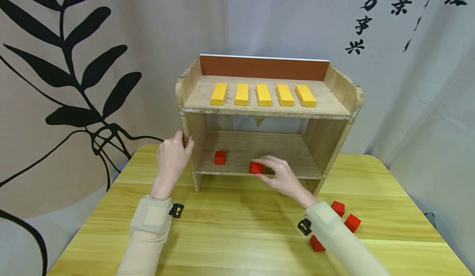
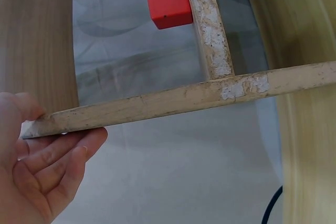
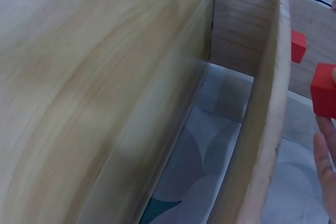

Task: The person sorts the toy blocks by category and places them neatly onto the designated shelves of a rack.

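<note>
A small wooden two-tier shelf [image 1: 256,112] stands on the table. My left hand [image 1: 172,160] grips the edge of its left side panel, thumb on one face and fingers on the other, as the left wrist view shows. Between the thumb and fingers of my right hand [image 1: 278,173] is a red cube [image 1: 256,167], held at the front edge of the lower shelf. Another red cube [image 1: 220,157] sits on the lower shelf toward the left. Whether the held cube touches the board I cannot tell.
Several yellow blocks [image 1: 264,94] stand in a row on the upper shelf. Three loose red cubes [image 1: 352,223] lie on the table [image 1: 237,235] beside and partly behind my right forearm. A curtain with a black plant print [image 1: 70,41] hangs behind.
</note>
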Demonstrator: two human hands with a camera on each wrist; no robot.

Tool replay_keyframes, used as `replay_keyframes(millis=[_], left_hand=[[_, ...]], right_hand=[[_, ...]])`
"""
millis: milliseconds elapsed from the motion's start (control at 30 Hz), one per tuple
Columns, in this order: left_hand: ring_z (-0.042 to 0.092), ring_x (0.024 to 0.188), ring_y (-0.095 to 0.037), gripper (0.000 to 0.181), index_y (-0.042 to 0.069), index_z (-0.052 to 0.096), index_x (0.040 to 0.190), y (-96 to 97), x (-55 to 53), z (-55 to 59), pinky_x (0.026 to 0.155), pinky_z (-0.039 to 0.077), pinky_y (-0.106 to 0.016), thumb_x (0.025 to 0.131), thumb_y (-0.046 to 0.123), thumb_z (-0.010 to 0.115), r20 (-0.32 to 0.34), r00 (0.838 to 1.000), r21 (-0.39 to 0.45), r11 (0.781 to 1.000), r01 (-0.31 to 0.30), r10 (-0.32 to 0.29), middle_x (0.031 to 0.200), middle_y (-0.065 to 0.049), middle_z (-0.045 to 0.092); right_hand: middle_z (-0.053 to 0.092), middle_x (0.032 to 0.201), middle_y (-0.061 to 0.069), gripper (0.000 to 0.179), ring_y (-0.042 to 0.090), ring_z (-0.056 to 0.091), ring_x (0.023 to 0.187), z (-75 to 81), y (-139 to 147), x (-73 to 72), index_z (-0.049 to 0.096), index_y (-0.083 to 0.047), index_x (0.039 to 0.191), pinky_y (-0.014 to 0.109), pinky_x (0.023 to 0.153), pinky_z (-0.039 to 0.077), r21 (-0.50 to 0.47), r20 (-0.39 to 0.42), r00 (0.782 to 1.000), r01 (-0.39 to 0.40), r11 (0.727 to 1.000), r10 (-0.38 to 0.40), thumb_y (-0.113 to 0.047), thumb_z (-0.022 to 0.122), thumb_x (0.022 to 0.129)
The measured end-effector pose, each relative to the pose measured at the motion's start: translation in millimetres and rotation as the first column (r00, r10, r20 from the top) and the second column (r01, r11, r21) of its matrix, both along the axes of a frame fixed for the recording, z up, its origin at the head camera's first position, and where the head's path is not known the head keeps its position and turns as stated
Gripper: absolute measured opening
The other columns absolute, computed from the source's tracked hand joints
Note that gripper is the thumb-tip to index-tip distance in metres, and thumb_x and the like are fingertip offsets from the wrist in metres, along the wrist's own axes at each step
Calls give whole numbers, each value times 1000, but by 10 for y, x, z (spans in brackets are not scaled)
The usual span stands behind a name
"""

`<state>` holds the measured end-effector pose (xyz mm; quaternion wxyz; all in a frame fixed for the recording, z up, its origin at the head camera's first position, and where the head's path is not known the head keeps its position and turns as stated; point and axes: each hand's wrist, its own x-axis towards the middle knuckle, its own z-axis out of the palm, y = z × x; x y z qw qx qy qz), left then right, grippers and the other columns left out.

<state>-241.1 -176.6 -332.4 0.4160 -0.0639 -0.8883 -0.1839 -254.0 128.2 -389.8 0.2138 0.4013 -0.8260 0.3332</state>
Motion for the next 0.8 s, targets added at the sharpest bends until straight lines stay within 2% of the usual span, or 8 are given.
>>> replay_keyframes(millis=[300, 500, 700, 800], left_hand=[[32, 33, -16, 30, -3, 49, 66, 0, -4, -4, 34, 23, -24, 90, 14, 58, 3, 1000, 0, 1000, -1, 1, 42, -3, 34], [34, 33, -18, 30, -2, 49, 66, 2, -5, -5, 34, 24, -24, 90, 14, 58, 1, 1000, 0, 1000, 0, 0, 42, -4, 36], [35, 33, -19, 29, -3, 51, 66, -1, -4, -6, 35, 24, -25, 89, 14, 58, -2, 1000, 1, 1000, -5, 5, 42, -6, 39], [35, 33, -19, 29, -2, 50, 67, 0, -4, -4, 35, 24, -25, 89, 14, 58, 5, 1000, -1, 1000, -5, 5, 42, -6, 39]], right_hand=[[69, 114, 11, 35, 27, 65, 108, -39, -259, -47, 67, -7, 118, 40, 91, 53, 60, 27, 994, 101, 993, -102, -14, 72, 83], [67, 117, 13, 35, 29, 64, 109, -61, -403, -116, 66, -3, 118, 40, 91, 52, 86, 17, 993, 117, 989, -119, -13, 70, 84], [65, 122, 12, 34, 27, 63, 112, -60, -486, -159, 64, -5, 121, 38, 92, 52, 128, 55, 987, 141, 982, -149, -16, 66, 88], [65, 122, 11, 33, 26, 63, 111, -69, -491, -160, 64, -6, 121, 37, 90, 53, 152, 27, 987, 150, 977, -156, -16, 64, 89]])
